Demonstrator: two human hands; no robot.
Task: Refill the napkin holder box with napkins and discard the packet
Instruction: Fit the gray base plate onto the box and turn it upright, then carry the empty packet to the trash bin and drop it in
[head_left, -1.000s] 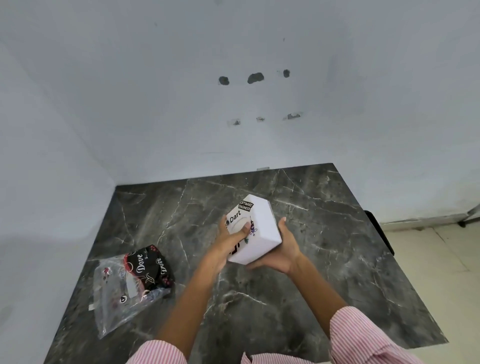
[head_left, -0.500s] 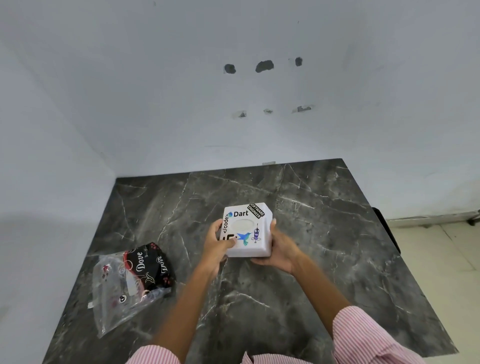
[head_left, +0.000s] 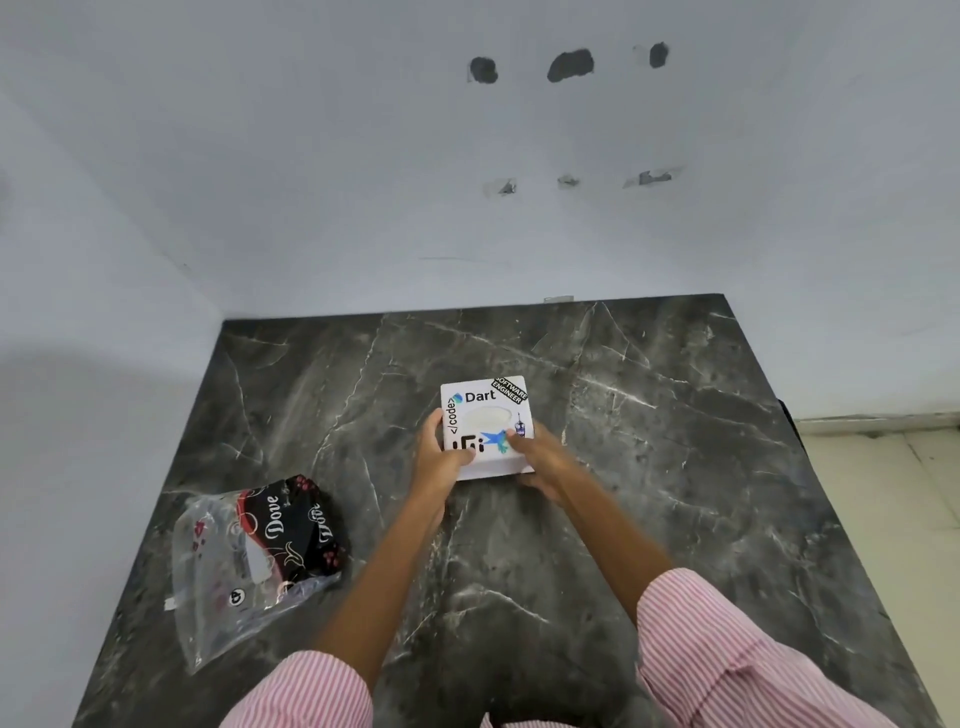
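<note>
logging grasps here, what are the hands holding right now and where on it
Both hands hold the white napkin holder box at its near end: left hand on the near-left corner, right hand on the near-right corner, thumbs on top. The packet lies untouched.

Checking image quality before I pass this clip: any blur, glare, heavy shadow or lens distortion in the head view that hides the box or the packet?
Head view: even, soft light; sticker text on the white box reads sharply. Mild sheen on the clear packet, its print still legible. Wide-angle bending at the edges of the marble table. Faint shadow on the left wall. Both hands, left and right, show without motion blur.
</note>
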